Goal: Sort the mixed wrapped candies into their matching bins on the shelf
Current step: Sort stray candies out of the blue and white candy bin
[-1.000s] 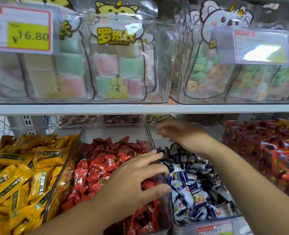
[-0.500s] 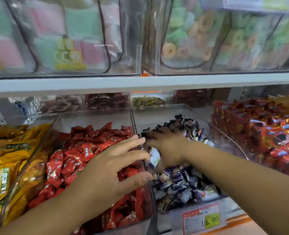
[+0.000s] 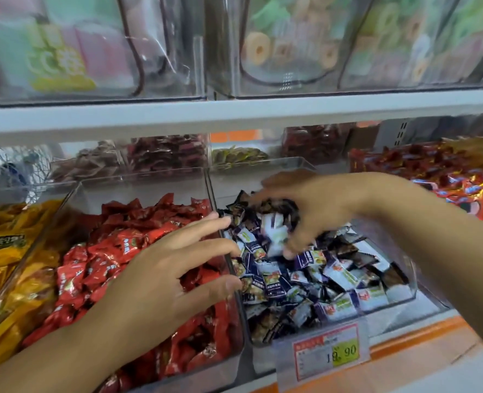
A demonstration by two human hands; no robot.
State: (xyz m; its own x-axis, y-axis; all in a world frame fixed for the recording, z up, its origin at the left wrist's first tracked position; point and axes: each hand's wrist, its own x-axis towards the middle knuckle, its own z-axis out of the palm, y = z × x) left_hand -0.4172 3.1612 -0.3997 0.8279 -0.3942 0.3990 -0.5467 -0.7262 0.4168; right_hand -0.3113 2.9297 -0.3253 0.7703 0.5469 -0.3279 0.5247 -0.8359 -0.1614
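Three clear bins stand side by side on the lower shelf. The middle bin (image 3: 138,182) is full of red wrapped candies (image 3: 115,251). The bin to its right (image 3: 401,282) holds blue-and-white wrapped candies (image 3: 305,287). My left hand (image 3: 161,279) hovers over the red candies with fingers spread and straight, fingertips at the wall between the two bins. My right hand (image 3: 314,211) is over the back of the blue-and-white bin, fingers curled around a handful of blue-and-white candies (image 3: 271,228), blurred by motion.
A bin of yellow wrapped candies (image 3: 5,251) sits at the left. Red-orange packets (image 3: 461,180) are stacked at the right. The white shelf board (image 3: 234,112) above carries clear bins of pastel sweets. A price tag (image 3: 325,353) hangs on the blue-and-white bin's front.
My right hand has dropped from above the bin's back into the blue-and-white candies and lifted a handful. The view has tilted down and moved closer. My left hand has stayed over the red candies.
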